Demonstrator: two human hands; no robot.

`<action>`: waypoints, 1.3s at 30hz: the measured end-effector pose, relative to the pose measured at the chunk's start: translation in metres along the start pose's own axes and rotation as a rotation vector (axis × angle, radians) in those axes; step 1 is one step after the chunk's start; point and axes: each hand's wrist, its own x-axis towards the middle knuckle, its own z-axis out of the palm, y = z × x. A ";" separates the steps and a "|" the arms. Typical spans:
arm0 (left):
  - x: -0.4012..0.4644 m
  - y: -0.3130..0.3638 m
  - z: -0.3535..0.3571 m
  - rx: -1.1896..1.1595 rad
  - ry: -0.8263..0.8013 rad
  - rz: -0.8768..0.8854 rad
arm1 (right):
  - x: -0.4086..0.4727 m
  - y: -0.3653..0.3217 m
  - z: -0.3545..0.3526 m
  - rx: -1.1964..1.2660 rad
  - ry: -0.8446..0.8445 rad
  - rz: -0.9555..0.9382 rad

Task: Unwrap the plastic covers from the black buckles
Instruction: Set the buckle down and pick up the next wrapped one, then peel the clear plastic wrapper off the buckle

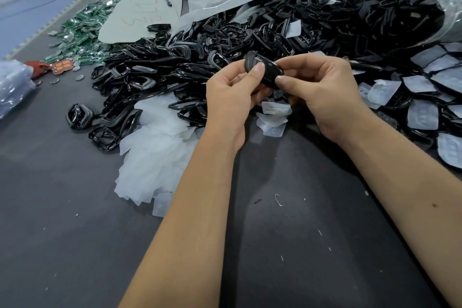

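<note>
Pinching one buckle (262, 70) between left hand (231, 97) and right hand (322, 97), thumbs pressed on top; cover liable to tear or buckle to slip into pile (225, 40).

Black buckles (250, 32) heaped on a dark grey table (75, 232). White translucent covers (160, 152) near left; green boards (82, 30) far left; pale sheet (140, 15) scrawled red.

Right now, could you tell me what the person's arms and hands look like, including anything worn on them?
Both forearms are bare up to the frame edge: no sleeves show. The left hand and right hand wear no gloves, and no rings, watch or bracelets are visible. The thumbnails are short and unpainted. A small dark mark sits on the right forearm.
</note>
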 end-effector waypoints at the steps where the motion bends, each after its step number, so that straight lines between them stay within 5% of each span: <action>1: 0.000 0.000 0.000 -0.023 0.002 -0.011 | 0.001 0.000 -0.001 0.027 0.005 0.022; 16: 0.001 0.005 -0.002 -0.221 -0.041 -0.119 | 0.005 0.000 -0.006 0.460 -0.131 0.181; 24: 0.003 0.009 0.000 -0.073 0.052 -0.094 | 0.002 0.001 -0.002 -0.279 0.108 -0.251; 30: 0.005 0.004 -0.003 0.105 -0.034 -0.112 | -0.003 0.001 0.001 -0.531 0.141 -0.450; 35: 0.005 -0.001 -0.006 0.123 0.007 -0.012 | -0.001 -0.002 0.002 -0.249 0.209 -0.220; 39: 0.004 -0.003 -0.005 0.127 -0.009 0.027 | 0.001 -0.005 0.002 0.001 0.106 0.040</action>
